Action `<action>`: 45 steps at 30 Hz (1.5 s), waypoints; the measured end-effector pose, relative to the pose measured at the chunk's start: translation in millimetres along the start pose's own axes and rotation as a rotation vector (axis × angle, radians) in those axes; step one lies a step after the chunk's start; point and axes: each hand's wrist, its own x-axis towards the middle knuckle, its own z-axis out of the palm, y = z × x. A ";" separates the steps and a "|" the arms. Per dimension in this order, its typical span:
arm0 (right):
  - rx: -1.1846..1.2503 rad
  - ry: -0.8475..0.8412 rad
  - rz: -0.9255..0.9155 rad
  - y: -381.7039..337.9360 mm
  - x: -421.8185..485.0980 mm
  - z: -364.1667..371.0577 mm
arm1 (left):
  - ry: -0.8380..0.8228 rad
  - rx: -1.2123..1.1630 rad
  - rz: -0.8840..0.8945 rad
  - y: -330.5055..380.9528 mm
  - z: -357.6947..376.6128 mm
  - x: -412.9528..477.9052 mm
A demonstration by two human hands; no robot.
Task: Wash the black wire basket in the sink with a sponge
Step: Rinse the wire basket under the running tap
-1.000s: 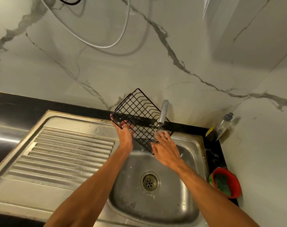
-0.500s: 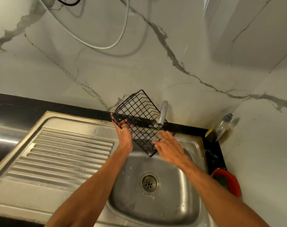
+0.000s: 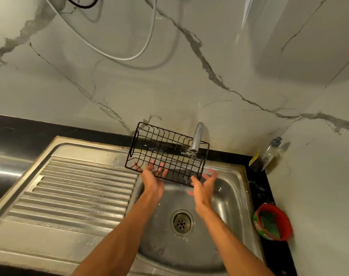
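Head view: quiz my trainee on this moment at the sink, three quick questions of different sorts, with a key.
1. True or false: the right hand holds the green sponge.
2. The black wire basket is: A) held over the sink basin, under the tap; B) flat on the drainboard; C) on the counter.
3. Fill in: the ___ hand grips the basket's lower edge.
Key: 1 false, the sponge lies in the red tub; 2 A; 3 left hand.
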 end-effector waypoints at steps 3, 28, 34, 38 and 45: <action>-0.039 -0.026 0.054 -2.7 24.4 -6.1 | -0.079 0.052 -0.081 -7.5 -13.8 -2.9; -1.395 -0.290 -0.258 20.3 12.9 -9.5 | -0.225 0.904 0.196 0.6 -4.2 3.5; -1.311 -0.540 -0.468 14.9 7.4 -10.0 | -0.204 0.811 0.182 -2.3 -1.9 9.3; -1.360 -0.373 -0.589 5.7 -6.7 1.6 | -0.186 0.706 0.167 -10.5 1.2 10.5; -1.334 -0.302 -0.612 8.9 10.5 -12.9 | -0.201 0.733 0.176 -24.0 -6.9 37.4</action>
